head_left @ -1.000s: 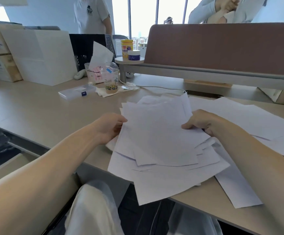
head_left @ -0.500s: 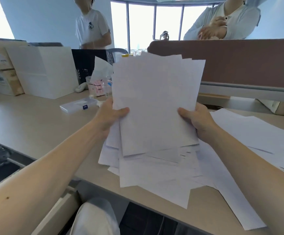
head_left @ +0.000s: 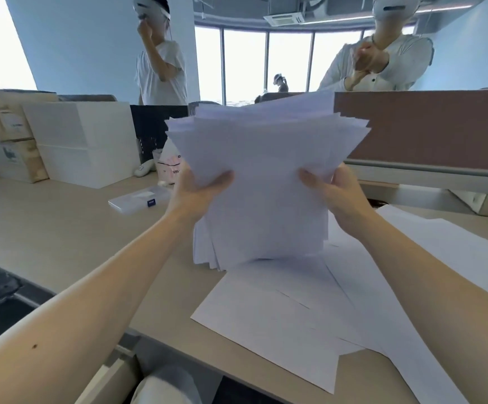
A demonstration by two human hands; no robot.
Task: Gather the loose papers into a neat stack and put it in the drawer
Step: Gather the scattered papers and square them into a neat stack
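1. Paper bundle [head_left: 266, 182] now stands upright at frame centre, lower edge on the tabletop [head_left: 62, 228]; a second ago it lay flat and fanned.
2. Your left hand [head_left: 196, 193] and right hand [head_left: 336, 191] each pinch one side edge.
3. Top edges remain staggered: tap to square.
4. Loose sheets [head_left: 280, 316] remain lower right; the drawer cannot be identified.

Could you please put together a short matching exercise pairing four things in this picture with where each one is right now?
Things:
1. paper stack
2. loose sheets
3. clear plastic case
4. white boxes

Places:
A. far left of the desk
B. flat on the desk, below the stack
C. upright between the left hand and right hand
D. on the desk, left of the left hand

Pairs: 1-C, 2-B, 3-D, 4-A
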